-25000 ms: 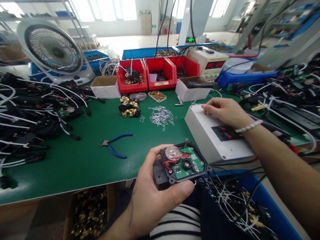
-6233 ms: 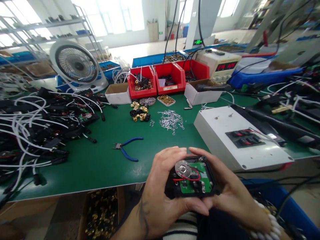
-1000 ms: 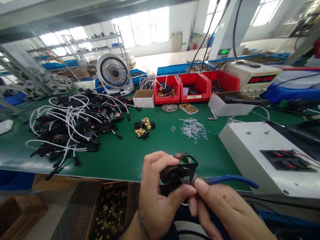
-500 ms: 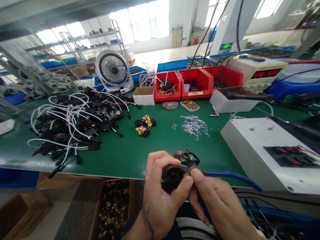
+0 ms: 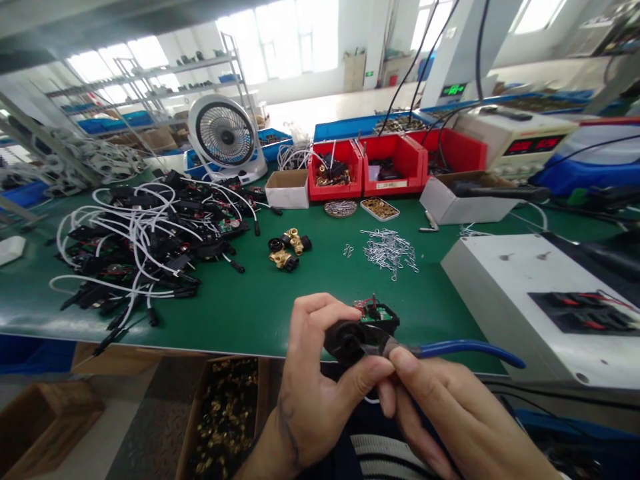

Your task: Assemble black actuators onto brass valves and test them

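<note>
My left hand (image 5: pixel 320 380) is closed around a black plastic housing (image 5: pixel 345 341) with a round opening, held just over the bench's front edge. A green circuit board with red wires (image 5: pixel 377 312) sits in a black casing just beyond my fingers; whether it is joined to the housing I cannot tell. In my right hand (image 5: pixel 440 400) are blue-handled pliers (image 5: pixel 467 347), gripped near the joint. Their metal jaws reach to the housing's round opening, beside my left thumb. What the jaws hold, if anything, is too small to make out.
Wire clips (image 5: pixel 390 252) lie in a pile on the green bench (image 5: pixel 240 300), near brass fittings (image 5: pixel 285 259). Black units with white cables (image 5: pixel 145 240) are heaped at left. Red bins (image 5: pixel 393 170) stand behind. A grey switch box (image 5: pixel 505 293) stands at right.
The pliers have shifted so their jaws reach farther into the housing's opening, and their handles have spread slightly. The housing has tilted a little, showing more of the circuit board.
</note>
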`<state>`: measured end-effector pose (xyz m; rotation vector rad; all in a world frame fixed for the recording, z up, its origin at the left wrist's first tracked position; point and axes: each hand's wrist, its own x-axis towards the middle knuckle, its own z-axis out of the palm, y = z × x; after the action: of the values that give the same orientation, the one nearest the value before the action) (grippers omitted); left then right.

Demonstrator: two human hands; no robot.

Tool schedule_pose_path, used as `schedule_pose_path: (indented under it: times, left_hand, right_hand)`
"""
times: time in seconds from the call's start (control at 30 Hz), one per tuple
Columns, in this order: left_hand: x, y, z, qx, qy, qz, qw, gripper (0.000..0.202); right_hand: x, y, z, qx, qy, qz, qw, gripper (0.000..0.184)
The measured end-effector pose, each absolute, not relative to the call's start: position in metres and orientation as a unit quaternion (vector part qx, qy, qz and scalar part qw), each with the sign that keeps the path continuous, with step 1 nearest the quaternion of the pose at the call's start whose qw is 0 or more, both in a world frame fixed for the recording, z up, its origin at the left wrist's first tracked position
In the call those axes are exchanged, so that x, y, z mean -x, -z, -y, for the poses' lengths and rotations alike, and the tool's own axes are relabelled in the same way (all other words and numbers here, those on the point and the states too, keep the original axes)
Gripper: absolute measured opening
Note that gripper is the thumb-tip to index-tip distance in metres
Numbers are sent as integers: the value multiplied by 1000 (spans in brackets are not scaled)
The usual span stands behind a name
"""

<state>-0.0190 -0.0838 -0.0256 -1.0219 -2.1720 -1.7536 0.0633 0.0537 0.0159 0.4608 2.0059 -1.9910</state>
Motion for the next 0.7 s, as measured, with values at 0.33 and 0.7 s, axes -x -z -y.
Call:
schedule_pose_path:
  times: [0.33,0.7]
  left_hand:
    - [21,27,83,326,584,739,80,29]
    - [24,28,88,352,584,730,50,30]
  right_hand:
    - [-59,-12,-47,-139,683,-711,93,62]
    - [-56,-7,-53,-101,686,-711,115,59]
